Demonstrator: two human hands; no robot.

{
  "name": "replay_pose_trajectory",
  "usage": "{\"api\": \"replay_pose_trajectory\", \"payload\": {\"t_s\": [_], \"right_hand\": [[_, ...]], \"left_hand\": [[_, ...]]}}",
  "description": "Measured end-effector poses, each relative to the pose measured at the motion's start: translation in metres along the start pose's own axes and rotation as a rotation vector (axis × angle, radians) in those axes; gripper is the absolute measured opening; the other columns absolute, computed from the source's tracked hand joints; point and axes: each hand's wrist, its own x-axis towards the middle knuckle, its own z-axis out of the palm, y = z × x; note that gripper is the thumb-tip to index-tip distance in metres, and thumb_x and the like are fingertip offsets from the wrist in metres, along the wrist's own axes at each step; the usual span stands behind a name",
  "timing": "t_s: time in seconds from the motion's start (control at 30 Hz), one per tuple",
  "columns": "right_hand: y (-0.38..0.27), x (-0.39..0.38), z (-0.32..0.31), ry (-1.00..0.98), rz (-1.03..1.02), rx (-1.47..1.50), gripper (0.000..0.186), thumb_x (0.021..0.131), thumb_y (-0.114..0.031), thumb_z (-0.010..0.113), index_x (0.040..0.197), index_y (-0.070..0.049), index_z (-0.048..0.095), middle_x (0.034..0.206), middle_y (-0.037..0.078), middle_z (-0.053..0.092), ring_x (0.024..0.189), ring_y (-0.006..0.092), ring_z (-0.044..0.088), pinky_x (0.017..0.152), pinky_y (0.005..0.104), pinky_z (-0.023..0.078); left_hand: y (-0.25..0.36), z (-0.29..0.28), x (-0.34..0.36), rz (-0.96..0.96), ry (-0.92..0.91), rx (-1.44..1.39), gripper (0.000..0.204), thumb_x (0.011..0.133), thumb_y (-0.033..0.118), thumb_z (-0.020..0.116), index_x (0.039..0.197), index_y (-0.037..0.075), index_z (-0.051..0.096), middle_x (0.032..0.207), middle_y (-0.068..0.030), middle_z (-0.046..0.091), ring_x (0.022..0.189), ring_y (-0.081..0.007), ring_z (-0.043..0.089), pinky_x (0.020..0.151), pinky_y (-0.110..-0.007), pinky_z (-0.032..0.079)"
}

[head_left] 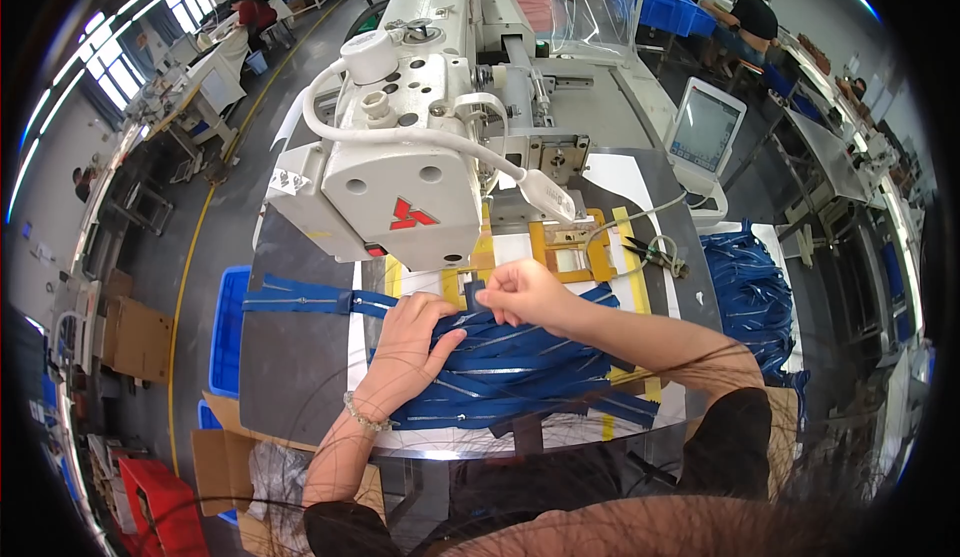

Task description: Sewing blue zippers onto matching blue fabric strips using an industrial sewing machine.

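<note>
A pile of blue zippers [500, 365] with pale teeth lies on the table in front of the sewing machine [400, 182]. On this pile's left side rests my left hand [412, 342], its fingers laid over a zipper and its thumb apart. Closed in a pinch, my right hand [525, 295] is at the edge of a small dark blue fabric tab [473, 298], just below the machine head. Another zipper [305, 300], with a dark square piece on it, stretches left from my left hand. A yellow clamp frame [570, 250] sits behind my right hand.
Thread snips [655, 255] lie on the table's right side near a cable. A tablet-like screen [708, 127] stands beyond them. More blue zippers [750, 302] hang at the right. Blue bins [231, 332] and a cardboard box [222, 467] stand at the left. Other people work farther off.
</note>
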Motion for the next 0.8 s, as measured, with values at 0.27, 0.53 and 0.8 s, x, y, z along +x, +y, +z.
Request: {"api": "replay_pose_trajectory", "payload": {"t_s": [0.27,0.53,0.8], "right_hand": [[0.001,0.047,-0.003,0.114,0.231,-0.126,0.023,0.086,-0.011,0.063,0.068,0.002,0.059,0.057,0.01,0.059,0.044,0.0117,0.05,0.04,0.0258,0.038],[-0.008,0.049,-0.005,0.086,0.376,-0.139,0.018,0.084,-0.008,0.062,0.072,0.005,0.061,0.058,0.01,0.058,0.044,0.0139,0.051,0.04,0.0282,0.037],[-0.021,0.055,-0.016,0.032,0.439,-0.085,0.015,0.084,-0.009,0.063,0.074,0.003,0.063,0.057,0.007,0.058,0.043,0.0108,0.049,0.04,0.0259,0.037]], "left_hand": [[-0.025,0.003,0.001,0.049,-0.143,0.183,0.03,0.081,0.03,0.066,0.095,0.005,0.058,0.095,-0.0085,0.055,0.089,-0.0255,0.051,0.079,-0.037,0.04],[-0.027,0.014,0.004,0.127,-0.223,0.173,0.051,0.083,0.048,0.06,0.105,0.003,0.053,0.124,-0.0167,0.051,0.108,-0.0288,0.048,0.091,-0.038,0.036],[-0.034,0.005,0.0,0.04,-0.255,0.149,0.052,0.081,0.051,0.061,0.105,0.005,0.052,0.128,-0.0147,0.05,0.108,-0.0271,0.048,0.091,-0.039,0.034]]}}
